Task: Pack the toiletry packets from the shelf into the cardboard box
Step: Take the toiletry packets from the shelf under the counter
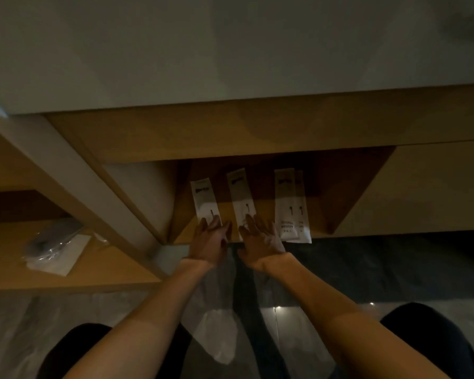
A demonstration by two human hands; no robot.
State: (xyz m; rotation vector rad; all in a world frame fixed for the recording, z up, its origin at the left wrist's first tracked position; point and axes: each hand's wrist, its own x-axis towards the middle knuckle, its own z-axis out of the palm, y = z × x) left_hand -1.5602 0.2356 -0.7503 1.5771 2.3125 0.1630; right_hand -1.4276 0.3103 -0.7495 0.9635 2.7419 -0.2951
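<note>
Several white toothbrush packets lie lengthwise on a wooden shelf (320, 214) inside a low cubby. The left packet (203, 198) has its near end under the fingers of my left hand (210, 239). The middle packet (241, 192) has its near end under the fingers of my right hand (260, 239). Both hands lie flat, fingers spread, on top of these packets at the shelf's front edge. Two overlapping packets (289, 206) lie untouched further right. No cardboard box is in view.
A white divider panel (148, 192) bounds the cubby on the left. A lower wooden shelf (66, 277) at the left holds a clear plastic bag with dark items (52, 244). Grey tiled floor (340, 269) and my dark-clad knees lie below.
</note>
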